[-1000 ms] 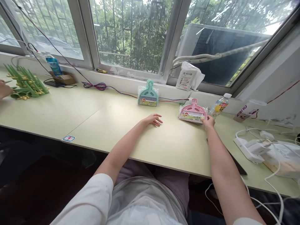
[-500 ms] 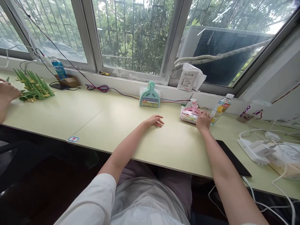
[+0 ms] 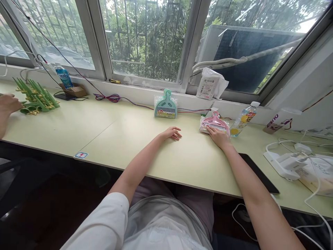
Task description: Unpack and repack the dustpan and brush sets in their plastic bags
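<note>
The pink dustpan set (image 3: 214, 124) lies in its clear wrapper on the pale green bench (image 3: 104, 132), toward the window side and to the right of centre; the right hand (image 3: 219, 136) rests its fingertips on the packet's near edge, fingers loosely spread, gripping nothing; a drink bottle (image 3: 243, 118) lies tilted just beside the packet on its right; the left hand (image 3: 171, 133) lies flat and relaxed on the bench, empty, well apart from the pink packet; a teal dustpan set (image 3: 165, 106) leans against the sill behind it; far left, another person's hand (image 3: 7, 104) touches a green rack (image 3: 35, 97).
</note>
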A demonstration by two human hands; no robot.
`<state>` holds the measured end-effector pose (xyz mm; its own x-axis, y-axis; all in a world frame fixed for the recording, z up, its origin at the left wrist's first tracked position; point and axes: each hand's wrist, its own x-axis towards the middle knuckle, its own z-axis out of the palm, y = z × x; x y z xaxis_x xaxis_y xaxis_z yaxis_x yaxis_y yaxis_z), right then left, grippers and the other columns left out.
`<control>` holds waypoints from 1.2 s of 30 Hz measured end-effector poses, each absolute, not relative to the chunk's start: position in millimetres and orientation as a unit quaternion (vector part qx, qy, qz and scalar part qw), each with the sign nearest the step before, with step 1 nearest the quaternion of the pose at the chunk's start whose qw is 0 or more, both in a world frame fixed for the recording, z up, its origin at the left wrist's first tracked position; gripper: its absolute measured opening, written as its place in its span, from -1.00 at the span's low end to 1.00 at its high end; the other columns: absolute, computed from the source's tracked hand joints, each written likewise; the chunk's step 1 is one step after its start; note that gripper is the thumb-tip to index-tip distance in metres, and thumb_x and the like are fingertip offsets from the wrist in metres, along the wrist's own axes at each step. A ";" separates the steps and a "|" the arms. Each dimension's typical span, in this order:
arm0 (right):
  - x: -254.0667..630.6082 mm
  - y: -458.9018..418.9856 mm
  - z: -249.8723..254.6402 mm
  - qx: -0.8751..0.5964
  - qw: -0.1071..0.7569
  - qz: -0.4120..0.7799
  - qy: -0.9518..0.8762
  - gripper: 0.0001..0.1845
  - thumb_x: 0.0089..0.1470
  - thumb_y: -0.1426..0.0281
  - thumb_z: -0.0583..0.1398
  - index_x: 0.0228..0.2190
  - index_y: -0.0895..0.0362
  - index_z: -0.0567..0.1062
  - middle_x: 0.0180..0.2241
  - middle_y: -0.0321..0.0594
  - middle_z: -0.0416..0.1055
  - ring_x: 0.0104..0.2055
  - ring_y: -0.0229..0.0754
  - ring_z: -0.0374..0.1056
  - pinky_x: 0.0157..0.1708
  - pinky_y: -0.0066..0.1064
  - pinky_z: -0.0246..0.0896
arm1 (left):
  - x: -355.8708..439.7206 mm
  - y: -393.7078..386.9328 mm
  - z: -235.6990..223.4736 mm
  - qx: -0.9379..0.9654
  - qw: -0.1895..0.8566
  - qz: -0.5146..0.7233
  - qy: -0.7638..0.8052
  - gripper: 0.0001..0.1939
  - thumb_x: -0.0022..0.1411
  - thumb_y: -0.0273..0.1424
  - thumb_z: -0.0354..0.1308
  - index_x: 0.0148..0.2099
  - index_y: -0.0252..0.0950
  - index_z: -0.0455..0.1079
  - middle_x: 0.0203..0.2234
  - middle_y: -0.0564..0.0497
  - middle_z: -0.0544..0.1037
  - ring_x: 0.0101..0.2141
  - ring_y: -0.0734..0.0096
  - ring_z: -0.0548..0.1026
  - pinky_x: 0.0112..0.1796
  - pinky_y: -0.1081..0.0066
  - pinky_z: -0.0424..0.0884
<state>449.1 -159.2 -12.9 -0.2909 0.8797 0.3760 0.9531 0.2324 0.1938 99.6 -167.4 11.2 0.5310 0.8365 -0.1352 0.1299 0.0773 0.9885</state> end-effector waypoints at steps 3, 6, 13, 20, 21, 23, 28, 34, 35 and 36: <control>452.5 -151.0 -15.1 -0.594 0.101 -0.179 -0.778 -0.44 0.20 0.45 -0.05 0.22 0.10 0.22 0.20 -0.04 0.25 0.17 0.03 0.21 -0.02 -0.12 0.27 | 100.1 -167.4 11.2 0.619 0.616 0.285 0.394 -0.59 0.11 -0.45 0.08 0.05 -0.32 0.29 -0.29 -0.09 0.62 -0.39 0.43 0.58 -0.15 0.37 0.49; 452.6 -144.2 -12.4 -0.603 0.110 -0.165 -0.773 -0.44 0.19 0.46 -0.06 0.22 0.12 0.23 0.21 -0.04 0.24 0.18 0.01 0.19 0.01 -0.14 0.26 | 99.9 -166.8 10.7 0.622 0.615 0.286 0.391 -0.59 0.11 -0.44 0.08 0.05 -0.33 0.29 -0.28 -0.10 0.62 -0.38 0.43 0.58 -0.15 0.36 0.49; 439.6 -138.2 -3.2 -0.636 0.125 -0.148 -0.747 -0.40 0.11 0.54 -0.03 0.20 0.14 0.26 0.17 0.05 0.27 0.15 0.05 0.21 0.05 -0.13 0.20 | 100.5 -166.9 10.0 0.623 0.611 0.285 0.397 -0.61 0.11 -0.44 0.08 0.03 -0.32 0.31 -0.30 -0.08 0.62 -0.38 0.44 0.58 -0.15 0.38 0.49; 437.9 -146.7 -12.3 -0.636 0.146 -0.165 -0.739 -0.40 0.15 0.46 -0.05 0.23 0.16 0.18 0.22 0.05 0.20 0.22 0.11 0.12 0.11 0.03 0.09 | 101.2 -162.8 6.2 0.623 0.612 0.286 0.395 -0.62 0.11 -0.44 0.07 0.02 -0.32 0.30 -0.31 -0.07 0.62 -0.39 0.44 0.58 -0.14 0.36 0.49; 433.4 -149.3 -11.2 -0.633 0.155 -0.171 -0.739 -0.38 0.15 0.44 -0.03 0.24 0.15 0.15 0.24 0.03 0.16 0.25 0.11 0.07 0.14 0.07 0.03 | 101.1 -162.3 5.7 0.626 0.610 0.284 0.395 -0.62 0.12 -0.44 0.07 0.03 -0.31 0.30 -0.30 -0.07 0.62 -0.39 0.44 0.58 -0.15 0.37 0.49; 415.4 -156.1 -5.1 -0.616 0.182 -0.184 -0.744 -0.34 0.14 0.40 0.00 0.27 0.13 0.08 0.30 -0.01 0.05 0.32 0.11 -0.06 0.20 0.14 -0.10 | 101.2 -161.6 4.8 0.631 0.607 0.281 0.394 -0.62 0.13 -0.44 0.05 0.03 -0.31 0.30 -0.30 -0.07 0.62 -0.39 0.45 0.58 -0.16 0.38 0.49; 323.6 -179.0 11.0 -0.499 0.252 -0.161 -0.813 -0.29 0.14 0.46 -0.03 0.31 0.04 -0.01 0.37 -0.21 -0.13 0.38 0.00 -0.22 0.29 0.05 -0.33 | 102.9 -158.4 1.9 0.641 0.566 0.312 0.414 -0.65 0.17 -0.47 -0.02 0.03 -0.31 0.30 -0.17 -0.12 0.59 -0.39 0.45 0.58 -0.26 0.39 0.50; 243.2 -192.4 -16.7 -0.505 0.263 0.045 -0.821 -0.21 0.12 0.43 -0.02 0.33 0.09 -0.17 0.37 -0.08 -0.19 0.38 0.07 -0.22 0.25 0.16 -0.23 | 78.5 -135.0 -5.9 0.593 0.250 0.465 0.608 -0.70 0.26 -0.49 -0.11 -0.04 -0.24 0.36 0.01 -0.06 0.46 -0.16 0.41 0.53 -0.14 0.41 0.43; 241.1 -191.3 -21.5 -0.507 0.253 0.061 -0.822 -0.24 0.13 0.41 -0.02 0.32 0.10 -0.12 0.37 -0.06 -0.18 0.39 0.07 -0.23 0.26 0.16 -0.23 | 70.5 -128.8 -6.7 0.570 0.213 0.463 0.644 -0.70 0.27 -0.50 -0.11 -0.03 -0.24 0.36 0.02 -0.08 0.44 -0.12 0.39 0.51 -0.07 0.39 0.39; 241.0 -189.6 -25.2 -0.509 0.248 0.070 -0.822 -0.28 0.14 0.40 -0.02 0.31 0.13 -0.06 0.36 -0.04 -0.16 0.39 0.06 -0.23 0.27 0.13 -0.23 | 62.0 -122.0 -6.9 0.549 0.186 0.457 0.675 -0.70 0.27 -0.50 -0.09 -0.01 -0.25 0.35 0.04 -0.11 0.40 -0.09 0.35 0.49 -0.03 0.37 0.36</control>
